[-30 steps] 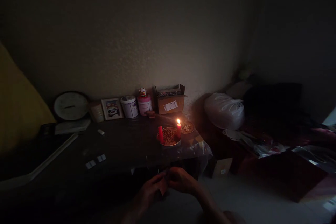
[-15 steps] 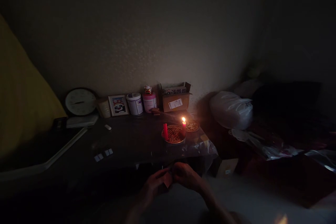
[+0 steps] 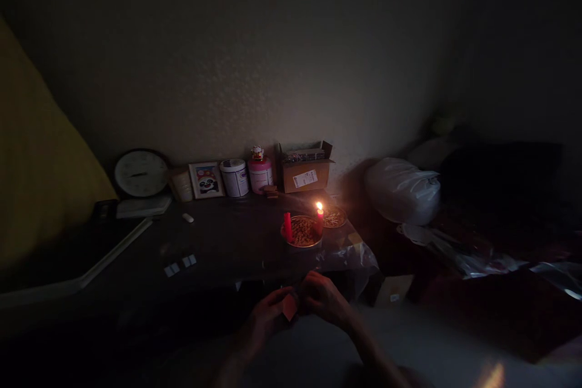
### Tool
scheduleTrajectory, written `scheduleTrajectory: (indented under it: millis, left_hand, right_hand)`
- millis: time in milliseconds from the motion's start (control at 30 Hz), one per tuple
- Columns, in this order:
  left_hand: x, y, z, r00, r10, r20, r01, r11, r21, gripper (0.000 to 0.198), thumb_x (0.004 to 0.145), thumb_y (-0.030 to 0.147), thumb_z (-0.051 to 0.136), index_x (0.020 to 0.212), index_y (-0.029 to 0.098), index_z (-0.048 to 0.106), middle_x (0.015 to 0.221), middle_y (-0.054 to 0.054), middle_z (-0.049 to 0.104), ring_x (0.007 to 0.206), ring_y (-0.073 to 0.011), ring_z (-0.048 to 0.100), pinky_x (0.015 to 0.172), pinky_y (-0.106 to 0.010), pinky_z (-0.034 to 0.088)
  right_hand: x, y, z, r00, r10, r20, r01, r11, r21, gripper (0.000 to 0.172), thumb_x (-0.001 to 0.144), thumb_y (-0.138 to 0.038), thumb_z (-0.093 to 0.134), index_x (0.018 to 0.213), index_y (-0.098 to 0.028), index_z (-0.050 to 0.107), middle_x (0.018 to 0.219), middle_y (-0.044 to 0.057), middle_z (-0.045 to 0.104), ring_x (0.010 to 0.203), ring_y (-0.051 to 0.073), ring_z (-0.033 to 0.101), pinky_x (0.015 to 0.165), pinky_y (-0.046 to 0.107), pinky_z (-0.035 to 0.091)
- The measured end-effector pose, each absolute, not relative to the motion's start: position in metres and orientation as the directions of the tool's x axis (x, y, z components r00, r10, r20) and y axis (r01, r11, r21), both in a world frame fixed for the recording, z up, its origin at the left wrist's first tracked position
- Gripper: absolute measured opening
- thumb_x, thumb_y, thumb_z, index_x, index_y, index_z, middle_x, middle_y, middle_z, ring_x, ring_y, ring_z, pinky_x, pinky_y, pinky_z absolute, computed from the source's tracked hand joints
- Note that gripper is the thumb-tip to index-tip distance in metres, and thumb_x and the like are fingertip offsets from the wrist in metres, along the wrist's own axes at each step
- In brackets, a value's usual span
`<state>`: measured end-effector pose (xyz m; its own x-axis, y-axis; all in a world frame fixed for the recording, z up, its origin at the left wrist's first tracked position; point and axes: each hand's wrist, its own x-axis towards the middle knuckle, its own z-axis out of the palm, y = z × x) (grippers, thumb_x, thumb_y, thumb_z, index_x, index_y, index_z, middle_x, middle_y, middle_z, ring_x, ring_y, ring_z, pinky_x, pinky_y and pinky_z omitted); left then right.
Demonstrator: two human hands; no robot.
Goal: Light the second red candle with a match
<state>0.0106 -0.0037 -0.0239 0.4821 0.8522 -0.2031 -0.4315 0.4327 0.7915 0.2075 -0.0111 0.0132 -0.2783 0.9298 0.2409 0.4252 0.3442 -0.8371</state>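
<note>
- I'm holding a small reddish-orange piece [image 3: 290, 307], maybe folded paper or card, between both hands in front of the bench [image 3: 218, 248], just below its near edge and well short of the lit candle [image 3: 320, 218].
- Left hand [image 3: 266, 318] is pinching the piece's left side, fingers curled, thumb on top as far as I can tell; it's dark, so the exact finger contact is unclear.
- Right hand [image 3: 325, 300] is gripping the right side, knuckles up, wrist angled in from the lower right.
- Both forearms are converging from the bottom of the view, with the hands nearly touching over the piece.
- Doing this well, my read: I'm keeping the pinch light so the piece isn't creasing where it shouldn't, and working with fingertips rather than the whole palm.
- I'm judging light as the main limit; tilting the piece toward the flame side would help me see its edges, while keeping it clear of the flame itself.
- The unlit red candle [image 3: 287, 227] and the metal dish [image 3: 302, 234] are sitting just left of the lit candle; a second small dish [image 3: 335, 217] is just right of it.
- Behind the lit candle, along the wall: cardboard box [image 3: 305, 176], pink jar [image 3: 260, 173], white tub [image 3: 234, 177], framed picture [image 3: 206, 179], clock [image 3: 140, 173].
</note>
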Motion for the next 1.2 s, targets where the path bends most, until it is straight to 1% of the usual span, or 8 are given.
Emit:
scheduleTrajectory:
  millis: [167,300,433,667,833,933,1100,1200]
  left_hand:
    - [0.012,-0.006,-0.021,0.502,0.842,-0.198,-0.435,0.444,0.783,0.040,0.062,0.033,0.083,0.099,0.018,0.075,0.094,-0.007,0.078,0.086,-0.0197,0.068,0.080,-0.030,0.046]
    - [0.012,-0.006,-0.024,0.511,0.839,-0.189,-0.471,0.457,0.755,0.035,0.067,0.029,0.080,0.100,0.019,0.074,0.093,-0.006,0.077,0.083,-0.0177,0.067,0.074,-0.029,0.047]
    - [0.010,-0.005,-0.028,0.502,0.849,-0.163,-0.521,0.448,0.726,0.037,0.067,0.032,0.080,0.101,0.019,0.074,0.093,-0.006,0.076,0.085,-0.0184,0.067,0.076,-0.030,0.047]
    - [0.009,-0.006,-0.028,0.532,0.842,-0.092,-0.575,0.439,0.690,0.028,0.078,0.026,0.071,0.105,0.019,0.073,0.101,-0.008,0.076,0.090,-0.0200,0.068,0.080,-0.032,0.050]
    - [0.008,-0.007,-0.024,0.547,0.836,-0.033,-0.613,0.427,0.665,0.034,0.077,0.028,0.073,0.109,0.018,0.071,0.106,-0.010,0.075,0.100,-0.0231,0.066,0.090,-0.038,0.050]
    - [0.007,-0.007,-0.023,0.553,0.833,-0.011,-0.627,0.424,0.654,0.038,0.074,0.029,0.076,0.110,0.018,0.071,0.109,-0.010,0.074,0.100,-0.0241,0.066,0.089,-0.037,0.051]
    - [0.007,-0.009,-0.017,0.542,0.841,0.010,-0.650,0.411,0.640,0.040,0.071,0.030,0.078,0.109,0.018,0.071,0.111,-0.009,0.074,0.098,-0.0242,0.068,0.088,-0.036,0.051]
    - [0.008,-0.009,-0.013,0.533,0.846,-0.001,-0.650,0.410,0.640,0.041,0.069,0.031,0.080,0.107,0.019,0.072,0.110,-0.008,0.075,0.094,-0.0243,0.069,0.085,-0.035,0.052]
  right_hand:
    - [0.202,-0.018,0.020,-0.249,0.954,0.164,0.273,0.232,-0.934,0.003,0.069,-0.017,0.063,0.071,-0.015,0.065,0.075,-0.002,0.059,0.070,0.011,0.056,0.064,0.020,0.042]
    - [0.199,-0.020,0.018,-0.243,0.969,0.052,0.099,0.079,-0.992,0.014,0.075,-0.028,0.064,0.079,-0.015,0.064,0.071,-0.002,0.063,0.063,0.011,0.060,0.057,0.021,0.046]
    - [0.200,-0.017,0.015,-0.236,0.972,0.002,-0.054,-0.011,-0.998,0.021,0.073,-0.033,0.070,0.080,-0.014,0.064,0.067,-0.002,0.065,0.059,0.010,0.060,0.056,0.021,0.046]
    - [0.203,-0.009,0.017,-0.157,0.986,0.054,-0.264,0.011,-0.965,0.025,0.072,-0.035,0.075,0.079,-0.014,0.064,0.080,0.003,0.072,0.073,0.014,0.068,0.071,0.026,0.051]
    - [0.207,-0.006,0.015,-0.071,0.996,0.055,-0.354,0.027,-0.935,0.022,0.072,-0.032,0.076,0.079,-0.016,0.064,0.082,0.001,0.072,0.065,0.009,0.064,0.065,0.022,0.050]
    - [0.208,-0.006,0.014,-0.033,0.998,0.046,-0.395,0.030,-0.918,0.021,0.072,-0.031,0.076,0.077,-0.016,0.063,0.080,0.000,0.072,0.060,0.008,0.062,0.061,0.020,0.049]
    - [0.205,-0.005,0.016,-0.010,1.000,0.028,-0.462,0.020,-0.887,0.029,0.066,-0.030,0.082,0.087,-0.020,0.064,0.087,0.000,0.073,0.075,0.013,0.067,0.066,0.022,0.052]
    - [0.202,-0.005,0.017,-0.004,1.000,0.016,-0.491,0.012,-0.871,0.033,0.064,-0.031,0.083,0.090,-0.021,0.065,0.090,0.000,0.073,0.077,0.013,0.068,0.065,0.022,0.052]
